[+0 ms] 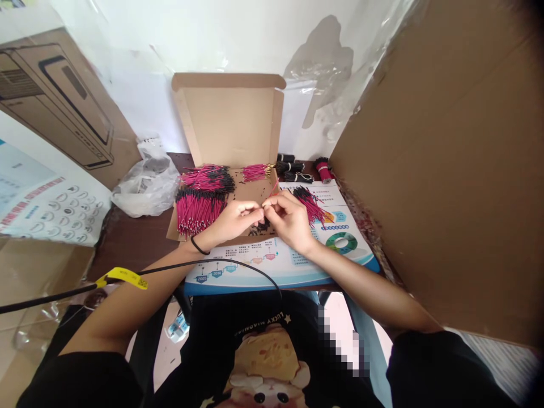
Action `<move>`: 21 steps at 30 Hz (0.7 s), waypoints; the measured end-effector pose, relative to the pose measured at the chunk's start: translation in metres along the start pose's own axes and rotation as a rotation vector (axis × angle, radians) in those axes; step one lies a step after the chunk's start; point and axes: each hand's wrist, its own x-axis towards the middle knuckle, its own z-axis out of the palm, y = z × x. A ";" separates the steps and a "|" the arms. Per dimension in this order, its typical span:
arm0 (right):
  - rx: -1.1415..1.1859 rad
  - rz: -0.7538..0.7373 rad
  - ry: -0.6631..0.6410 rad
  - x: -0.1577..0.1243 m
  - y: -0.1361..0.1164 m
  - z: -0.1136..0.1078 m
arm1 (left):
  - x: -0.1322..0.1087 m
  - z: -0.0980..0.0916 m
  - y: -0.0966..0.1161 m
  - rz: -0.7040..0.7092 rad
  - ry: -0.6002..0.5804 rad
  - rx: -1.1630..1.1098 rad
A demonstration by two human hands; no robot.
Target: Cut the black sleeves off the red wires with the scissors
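Note:
My left hand point(232, 222) and my right hand point(289, 218) meet above an open cardboard box point(229, 119), their fingertips pinching a thin red wire point(274, 188). Two large bundles of magenta wires with black ends point(198, 211) lie in the box, left of my left hand. A smaller magenta bundle with gold tips point(257, 172) lies at the box's back. Another magenta bundle point(309, 205) rests on a printed poster point(272, 266), just beyond my right hand. Several black wire bundles point(291, 168) stand behind it. Loose black bits point(259, 228) lie under my hands.
A tall cardboard sheet point(442, 158) walls off the right side. A crumpled plastic bag point(147, 184) and a printed carton point(55, 99) sit at the left. A black cable with a yellow tag point(123, 277) crosses my left forearm.

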 end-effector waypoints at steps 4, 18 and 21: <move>0.052 0.177 0.016 0.002 0.006 0.007 | -0.002 0.002 -0.002 0.003 0.030 0.023; -0.043 0.214 0.450 0.045 0.040 -0.044 | 0.003 -0.024 -0.008 0.192 0.213 -0.415; -0.220 0.007 -0.151 0.035 0.030 -0.043 | 0.013 -0.030 -0.012 0.151 0.396 -0.510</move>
